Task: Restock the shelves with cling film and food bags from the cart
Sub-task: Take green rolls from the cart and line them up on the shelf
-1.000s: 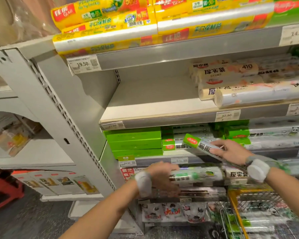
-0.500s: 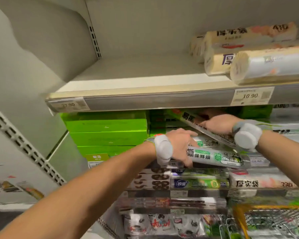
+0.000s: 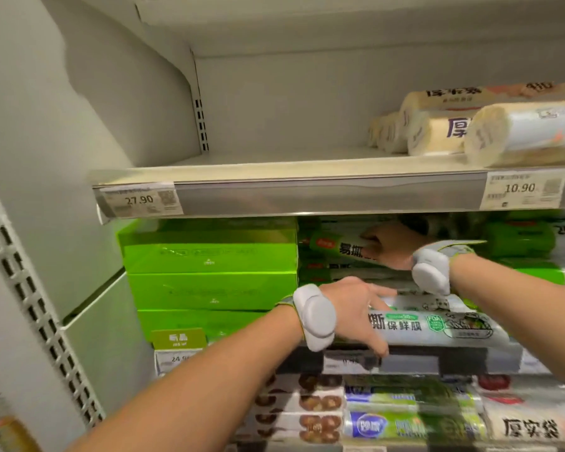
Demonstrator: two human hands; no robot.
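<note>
Closest to me, down at 6 o'clock, packed rolls (image 3: 411, 422) sit in tight rows. Just above them, at 5 o'clock, my left hand (image 3: 356, 316) grips the end of a white cling film roll (image 3: 437, 324), with fingers over the top and thumb under it. That roll lies flat at the front lip of the middle shelf (image 3: 454, 362) and is not pushed in yet.

A bit deeper, at 3 o'clock, my right hand (image 3: 395, 246) is curled round a second roll (image 3: 336, 246) with a green end. This one is already in under the upper shelf (image 3: 274, 164), on top of other rolls like it. At 8 o'clock, just beside that pile, three green boxes (image 3: 209, 272) are stacked up.

Farthest off, at 2 o'clock, fat food bag rolls (image 3: 519, 132) lie on the upper shelf. They take up only its right end.

I think the job is partway done. Two rolls are going in now, one deep and one at the edge. The upper shelf looks like it needs more bags. The cart is out of my view, so I cannot tell how much is left in it.
</note>
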